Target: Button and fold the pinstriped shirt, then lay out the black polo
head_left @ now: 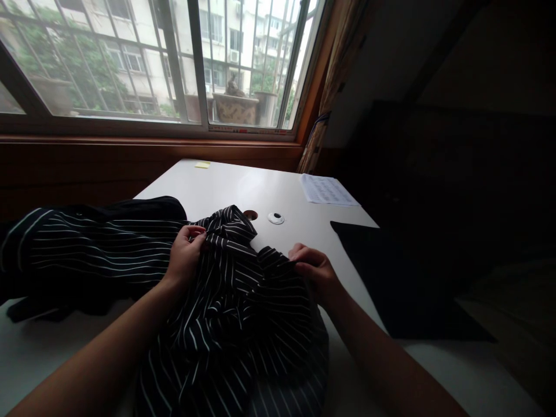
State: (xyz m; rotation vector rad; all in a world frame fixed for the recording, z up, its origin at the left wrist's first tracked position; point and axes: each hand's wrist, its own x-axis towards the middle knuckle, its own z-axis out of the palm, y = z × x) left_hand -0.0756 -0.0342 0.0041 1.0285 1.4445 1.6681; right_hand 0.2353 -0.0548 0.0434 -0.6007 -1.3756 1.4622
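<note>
A black shirt with thin white stripes (234,324) lies crumpled across the near part of the white table, its collar toward the window. My left hand (186,252) pinches the cloth left of the collar, fingers closed. On the other side my right hand (315,267) grips an edge of the same shirt between thumb and fingers. Between the hands the fabric falls in loose folds down to the bottom of the view. More black striped cloth (108,243) is heaped left of my left hand; whether it belongs to the same shirt is hard to tell.
The white table (243,179) reaches to the barred window. On it are a yellow sticky note (202,165), printed sheets (330,190), a cable hole (251,215) and a round white cap (276,218). Dark flat cloth (391,284) hangs over the right edge.
</note>
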